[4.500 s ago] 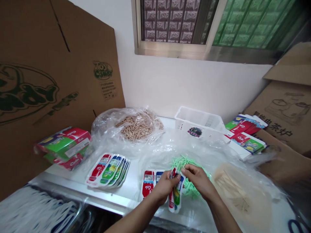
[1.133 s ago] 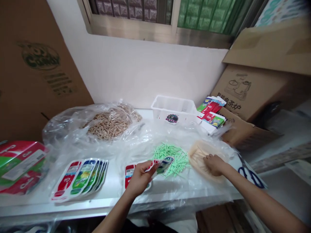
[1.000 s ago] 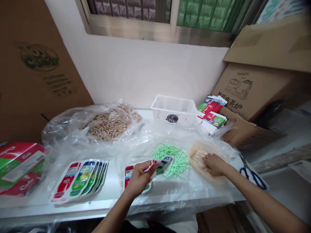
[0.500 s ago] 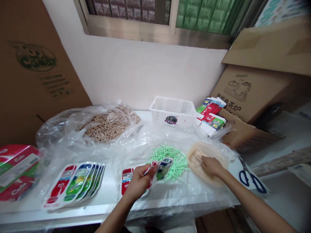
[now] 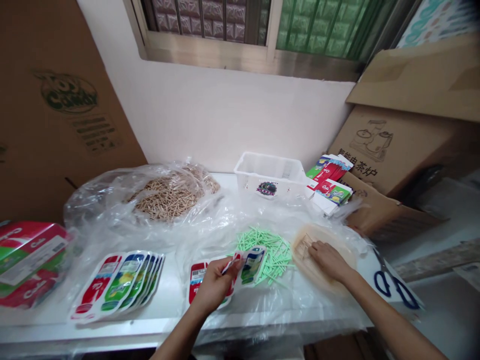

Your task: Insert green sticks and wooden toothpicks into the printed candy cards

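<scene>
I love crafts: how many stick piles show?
3: thin brown sticks at rear left, thin green sticks at centre, thin pale sticks at the right hand. More may be hidden.

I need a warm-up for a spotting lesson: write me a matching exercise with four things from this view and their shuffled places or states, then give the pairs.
Things
1. Left hand
2. Basket
3. Right hand
4. Scissors

Places or states
A. By the white wall
B. At the right end of the table
C. Gripping a printed pack
D. At the beige dish

Right pairs: 1-C, 2-A, 3-D, 4-B
</scene>
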`<state>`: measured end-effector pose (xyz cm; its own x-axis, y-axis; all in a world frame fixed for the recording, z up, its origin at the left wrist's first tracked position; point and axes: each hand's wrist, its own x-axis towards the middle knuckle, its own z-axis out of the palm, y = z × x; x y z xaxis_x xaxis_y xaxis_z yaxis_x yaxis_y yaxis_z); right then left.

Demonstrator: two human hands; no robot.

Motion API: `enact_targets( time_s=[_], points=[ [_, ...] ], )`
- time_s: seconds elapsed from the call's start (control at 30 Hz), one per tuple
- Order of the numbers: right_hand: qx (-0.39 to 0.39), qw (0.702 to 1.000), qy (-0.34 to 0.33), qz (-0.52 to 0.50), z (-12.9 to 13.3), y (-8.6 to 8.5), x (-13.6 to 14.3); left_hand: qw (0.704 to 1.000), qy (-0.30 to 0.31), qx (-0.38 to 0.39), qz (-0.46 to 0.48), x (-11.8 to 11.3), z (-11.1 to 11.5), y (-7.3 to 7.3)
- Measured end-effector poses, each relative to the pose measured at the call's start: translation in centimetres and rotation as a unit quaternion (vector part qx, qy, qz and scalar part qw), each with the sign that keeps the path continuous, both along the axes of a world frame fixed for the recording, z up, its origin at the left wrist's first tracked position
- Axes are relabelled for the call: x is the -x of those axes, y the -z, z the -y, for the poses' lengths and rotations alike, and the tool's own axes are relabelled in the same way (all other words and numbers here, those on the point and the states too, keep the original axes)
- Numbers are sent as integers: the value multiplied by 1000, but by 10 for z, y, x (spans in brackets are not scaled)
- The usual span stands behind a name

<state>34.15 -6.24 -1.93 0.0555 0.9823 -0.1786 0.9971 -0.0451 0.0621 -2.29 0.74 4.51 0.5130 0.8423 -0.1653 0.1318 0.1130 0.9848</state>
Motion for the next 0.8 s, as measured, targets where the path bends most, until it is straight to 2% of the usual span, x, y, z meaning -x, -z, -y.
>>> enact_targets(
  time_s=[0.13,0.23,0.47,0.67,0.8],
  points=[
    [0,998,66,10,-4,5,-13,1000,-13,7,2,0,0,1],
    [10,995,95,11,-5,9,-13,999,-27,14,12,-1,0,1],
    [33,991,125,36,-13,12,9,1000,-17,13,20,-7,0,0],
    [65,985,151,57,-27,15,5,999,-9,21,23,-8,1,0],
    [62,986,151,42,-25,13,0,999,-40,17,23,-5,-1,-2]
  ],
)
